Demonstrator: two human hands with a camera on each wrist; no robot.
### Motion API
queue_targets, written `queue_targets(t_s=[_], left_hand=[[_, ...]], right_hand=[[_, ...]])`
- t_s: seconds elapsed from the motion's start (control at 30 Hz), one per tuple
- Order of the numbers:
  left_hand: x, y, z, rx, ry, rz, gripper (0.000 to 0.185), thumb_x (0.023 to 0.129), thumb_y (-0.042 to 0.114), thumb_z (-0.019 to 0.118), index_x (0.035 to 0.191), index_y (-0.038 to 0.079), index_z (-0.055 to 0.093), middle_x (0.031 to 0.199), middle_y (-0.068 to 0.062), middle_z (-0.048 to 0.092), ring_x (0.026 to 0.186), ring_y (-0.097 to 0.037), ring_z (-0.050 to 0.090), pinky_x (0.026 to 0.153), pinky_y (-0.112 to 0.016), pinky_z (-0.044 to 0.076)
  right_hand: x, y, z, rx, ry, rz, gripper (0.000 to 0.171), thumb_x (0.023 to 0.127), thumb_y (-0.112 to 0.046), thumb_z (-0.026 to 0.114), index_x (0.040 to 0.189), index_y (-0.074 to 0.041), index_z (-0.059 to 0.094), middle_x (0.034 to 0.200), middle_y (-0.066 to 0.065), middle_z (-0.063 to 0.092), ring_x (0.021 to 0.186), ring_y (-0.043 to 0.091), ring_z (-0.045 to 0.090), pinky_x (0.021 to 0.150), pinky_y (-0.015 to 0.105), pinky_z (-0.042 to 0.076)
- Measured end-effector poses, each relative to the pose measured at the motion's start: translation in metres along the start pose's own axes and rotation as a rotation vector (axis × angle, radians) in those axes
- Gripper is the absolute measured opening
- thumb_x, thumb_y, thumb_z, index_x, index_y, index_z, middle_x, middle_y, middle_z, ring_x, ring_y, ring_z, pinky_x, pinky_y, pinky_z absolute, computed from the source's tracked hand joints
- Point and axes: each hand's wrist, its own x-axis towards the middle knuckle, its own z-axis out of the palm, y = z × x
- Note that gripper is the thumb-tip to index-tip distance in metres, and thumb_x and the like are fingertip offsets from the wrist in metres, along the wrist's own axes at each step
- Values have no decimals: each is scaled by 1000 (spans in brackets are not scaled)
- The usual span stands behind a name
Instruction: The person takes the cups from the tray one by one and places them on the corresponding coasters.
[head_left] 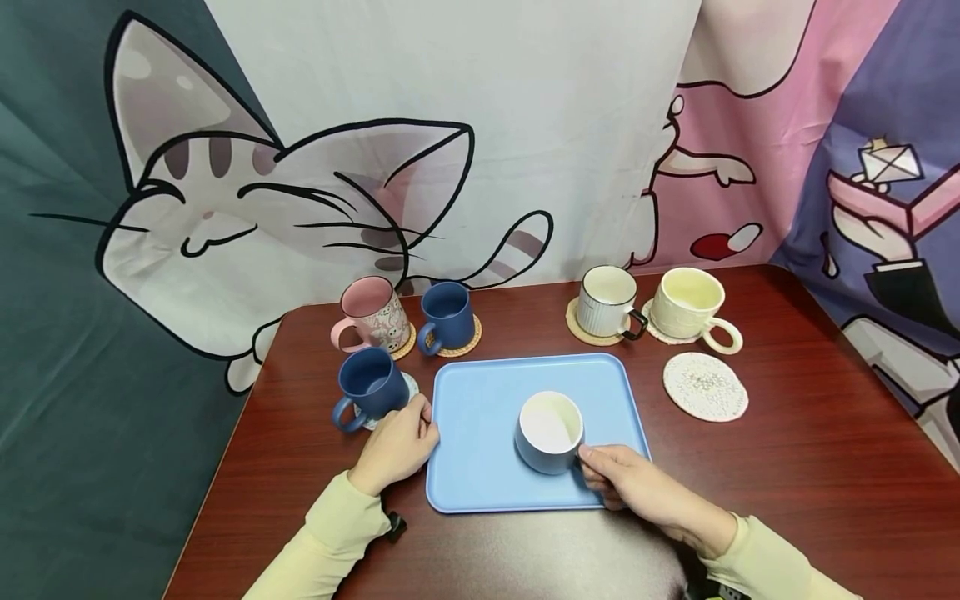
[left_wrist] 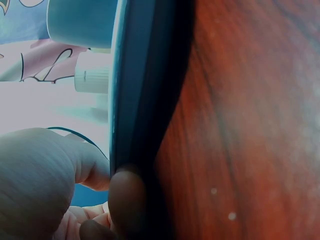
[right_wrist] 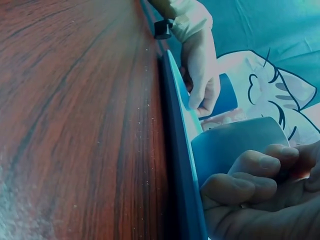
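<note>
- The dark red wooden worktop (head_left: 787, 467) carries everything; a cartoon cat cloth hangs behind it.
- A light blue tray (head_left: 480, 417) lies flat near the front edge, in the middle of the worktop.
- The right hand (head_left: 626, 479) rests at the tray's front right corner, its grip curled round the handle side of the grey-blue cup (head_left: 549, 433); in the right wrist view the fingers (right_wrist: 250, 167) wrap against the cup wall.
- The left hand (head_left: 396, 446) holds the tray's left rim, thumb on top and fingers curled under the edge, as the left wrist view shows.
- The grey-blue cup stands upright on the tray, right of its centre, white inside.
- A dark blue mug (head_left: 367, 385) stands just beside the left hand, on a coaster.
- Behind it stand a pink mug (head_left: 371, 312) and a second blue mug (head_left: 447, 317).
- To the right rear stand a white ribbed mug (head_left: 606, 300) and a cream mug (head_left: 690, 304); a bare white coaster (head_left: 705, 386) lies in front of them.
</note>
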Motion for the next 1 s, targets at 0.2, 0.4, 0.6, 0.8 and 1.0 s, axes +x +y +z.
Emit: queue_targets(t_s=[0.2, 0.4, 0.6, 0.8, 1.0], left_hand=[[0, 0, 0, -3, -6, 1, 10, 95, 12, 64, 92, 13, 54, 59, 7, 45, 47, -8, 44, 48, -23, 32], [1, -1, 0, 1, -2, -1, 11, 95, 13, 64, 91, 13, 53, 59, 7, 45, 48, -8, 44, 48, -23, 32], [0, 0, 1, 6, 3, 2, 11, 95, 13, 64, 91, 13, 53, 59, 7, 45, 47, -7, 44, 48, -23, 32], [0, 0, 1, 3, 6, 1, 11, 95, 13, 63, 91, 13, 53, 59, 7, 44, 47, -7, 43, 48, -23, 31], [0, 0, 1, 2, 6, 0, 12, 95, 13, 64, 90, 14, 53, 59, 7, 45, 48, -7, 44, 48, -23, 32]], right_hand=[[-4, -2, 0, -31, 47, 1, 53, 114, -36, 36, 75, -1, 29, 65, -6, 27, 53, 12, 16, 48, 29, 18], [-9, -9, -5, -70, 83, -15, 53, 114, -35, 36, 76, 2, 29, 66, -6, 28, 56, 13, 18, 50, 34, 18], [-15, -14, -16, -77, 102, -46, 56, 114, -34, 35, 78, 8, 27, 65, -6, 28, 55, 15, 16, 48, 33, 19], [-23, -16, -33, -52, 131, -102, 52, 114, -29, 35, 76, 5, 25, 65, -6, 27, 54, 17, 15, 48, 38, 16], [-33, -15, -53, -56, 197, -138, 51, 115, -28, 33, 75, 4, 24, 65, -3, 26, 54, 22, 16, 49, 41, 17]])
